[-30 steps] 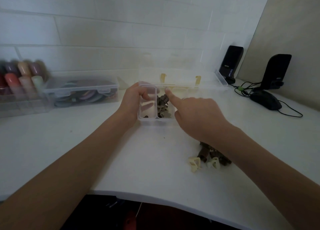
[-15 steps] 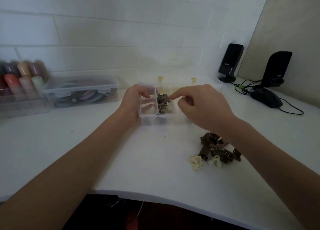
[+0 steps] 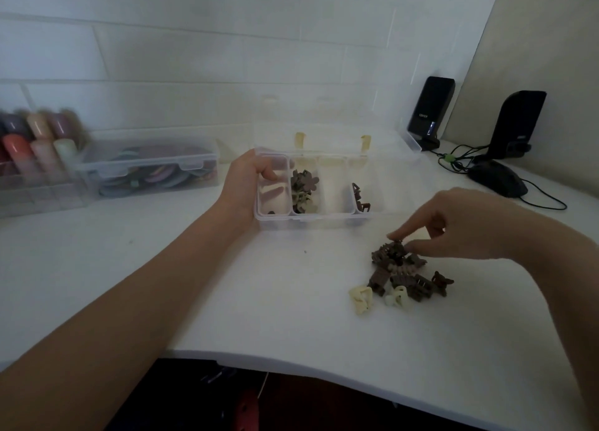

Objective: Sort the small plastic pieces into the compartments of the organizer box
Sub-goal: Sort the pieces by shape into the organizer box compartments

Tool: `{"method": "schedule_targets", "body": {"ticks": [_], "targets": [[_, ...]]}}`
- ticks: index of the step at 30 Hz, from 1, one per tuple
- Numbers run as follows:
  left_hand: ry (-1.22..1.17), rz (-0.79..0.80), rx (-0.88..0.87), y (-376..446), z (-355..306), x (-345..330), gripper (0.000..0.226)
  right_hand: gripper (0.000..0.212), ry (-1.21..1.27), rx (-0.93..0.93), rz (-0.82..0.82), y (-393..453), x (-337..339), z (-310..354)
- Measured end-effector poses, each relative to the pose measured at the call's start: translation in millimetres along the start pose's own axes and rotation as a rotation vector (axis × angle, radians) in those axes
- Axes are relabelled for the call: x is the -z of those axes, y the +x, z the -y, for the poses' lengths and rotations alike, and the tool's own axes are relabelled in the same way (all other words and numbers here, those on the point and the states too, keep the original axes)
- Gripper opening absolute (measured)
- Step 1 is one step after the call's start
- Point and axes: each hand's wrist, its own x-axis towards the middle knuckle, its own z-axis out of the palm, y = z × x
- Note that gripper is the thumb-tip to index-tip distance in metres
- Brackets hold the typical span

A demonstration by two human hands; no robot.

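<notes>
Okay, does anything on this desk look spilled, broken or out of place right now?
Nothing stands out. The loose clips beside the organizer box are simply the unsorted pile; the right hand is pinching one from its top while the left hand grips the box's end. A tiny dark speck lies on the desk.

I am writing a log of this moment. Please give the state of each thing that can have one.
Organizer: lid open, three compartments hold pieces.
Storage box: lid shut.
Pile: loose on desk.
Left hand: grips organizer.
Right hand: pinches brown piece atop pile.
</notes>
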Motion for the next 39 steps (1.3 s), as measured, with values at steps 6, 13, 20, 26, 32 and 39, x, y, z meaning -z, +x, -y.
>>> {"method": "schedule_targets", "body": {"ticks": [6, 13, 20, 26, 32, 39], "targets": [[0.027, 0.013, -0.022, -1, 1, 0, 0.033, 0.010, 0.022, -0.021, 0.021, 5, -6, 0], [0.017, 0.009, -0.039, 0, 1, 1, 0.035, 0.018, 0.130, -0.037, -0.023, 3, 0, -8], [0.015, 0.003, -0.051, 2, 0, 3, 0.035, 0.023, 0.153, -0.130, 0.119, 4, -5, -8], [0.018, 0.003, -0.060, 1, 1, 3, 0.035, 0.015, 0.310, 0.034, 0.000, 8, -9, 1], [0.008, -0.001, -0.078, 0, 1, 0, 0.035, 0.009, 0.612, 0.234, -0.336, 8, -11, 21], [-0.002, 0.025, -0.089, -1, 2, -2, 0.034, 0.010, 0.674, 0.334, -0.442, 15, -30, 36]]}}
